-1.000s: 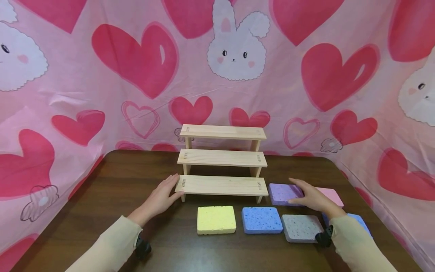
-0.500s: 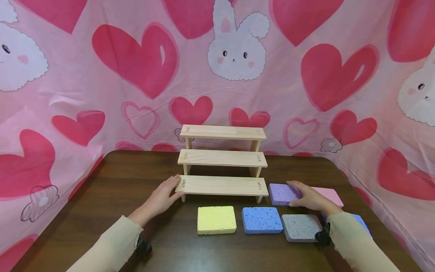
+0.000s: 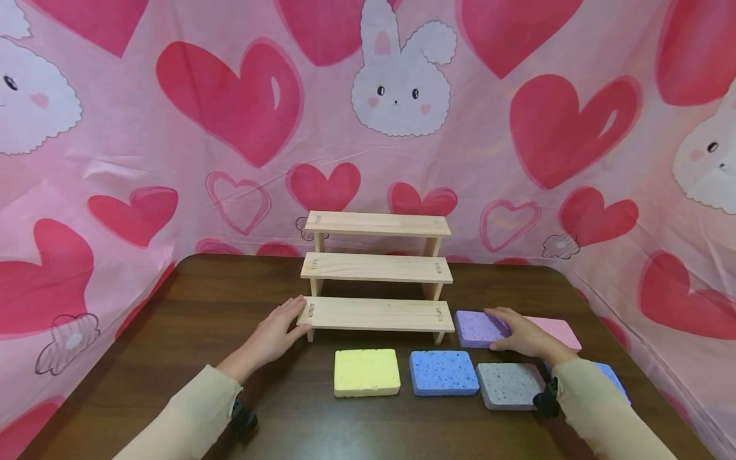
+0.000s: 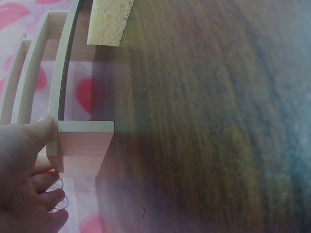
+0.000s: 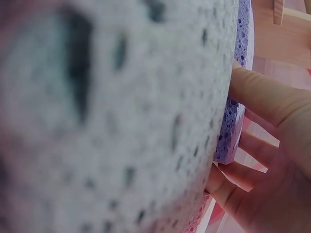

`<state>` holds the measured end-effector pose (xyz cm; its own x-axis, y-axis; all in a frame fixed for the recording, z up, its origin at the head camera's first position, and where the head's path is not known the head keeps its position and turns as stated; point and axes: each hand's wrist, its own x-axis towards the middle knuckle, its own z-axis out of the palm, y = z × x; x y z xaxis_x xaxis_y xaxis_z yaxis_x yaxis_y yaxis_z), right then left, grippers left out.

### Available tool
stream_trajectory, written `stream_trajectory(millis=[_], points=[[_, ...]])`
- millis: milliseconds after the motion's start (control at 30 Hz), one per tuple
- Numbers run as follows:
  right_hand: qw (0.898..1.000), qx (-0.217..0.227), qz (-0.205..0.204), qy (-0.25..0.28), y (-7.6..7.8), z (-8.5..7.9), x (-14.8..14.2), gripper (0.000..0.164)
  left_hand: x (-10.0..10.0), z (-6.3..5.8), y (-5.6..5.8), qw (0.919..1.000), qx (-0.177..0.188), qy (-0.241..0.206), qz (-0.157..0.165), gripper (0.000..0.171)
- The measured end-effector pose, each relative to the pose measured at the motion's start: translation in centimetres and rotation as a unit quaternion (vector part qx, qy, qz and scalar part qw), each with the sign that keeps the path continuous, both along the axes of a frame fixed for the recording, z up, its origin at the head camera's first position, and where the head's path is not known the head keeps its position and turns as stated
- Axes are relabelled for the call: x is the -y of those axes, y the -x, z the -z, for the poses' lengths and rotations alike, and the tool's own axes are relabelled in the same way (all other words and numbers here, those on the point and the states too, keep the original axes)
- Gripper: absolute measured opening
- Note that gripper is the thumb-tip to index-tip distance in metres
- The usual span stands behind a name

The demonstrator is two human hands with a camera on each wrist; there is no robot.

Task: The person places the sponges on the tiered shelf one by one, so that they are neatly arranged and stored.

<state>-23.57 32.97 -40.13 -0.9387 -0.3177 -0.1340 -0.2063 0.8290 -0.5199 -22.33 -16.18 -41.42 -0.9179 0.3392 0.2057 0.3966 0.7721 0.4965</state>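
My left hand point(image 3: 276, 329) holds the left end of the lowest step of a pale wooden three-step stand point(image 3: 376, 313). In the left wrist view, the thumb point(image 4: 41, 132) lies against the step's front edge, with fingers around the end. At right, my right hand point(image 3: 526, 333) grips a purple sponge point(image 3: 478, 329) lying flat on the table, thumb at the near side and fingers across its right end. In the right wrist view, the purple sponge point(image 5: 226, 133) shows between thumb and fingers, partly hidden behind a grey sponge point(image 5: 146, 116).
A yellow sponge point(image 3: 367, 372), a blue sponge point(image 3: 443, 372) and the grey sponge lie in a row before the stand. A pink sponge point(image 3: 556, 332) and another blue one point(image 3: 611, 375) are partly covered by the right arm. Heart-and-rabbit cloth point(image 3: 241, 102) hangs behind the brown table point(image 3: 172, 332).
My right hand has shifted slightly and its fingers and thumb have closed in on the purple sponge. The left hand has stayed at the stand.
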Motion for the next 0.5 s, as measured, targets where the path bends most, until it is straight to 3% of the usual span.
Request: stream_trajectory(millis=[500], points=[[1.0, -0.017, -0.001, 0.005, -0.2, -0.08, -0.42, 0.079, -0.17, -0.24, -0.1, 1.0, -0.001, 0.006, 0.002, 0.059]])
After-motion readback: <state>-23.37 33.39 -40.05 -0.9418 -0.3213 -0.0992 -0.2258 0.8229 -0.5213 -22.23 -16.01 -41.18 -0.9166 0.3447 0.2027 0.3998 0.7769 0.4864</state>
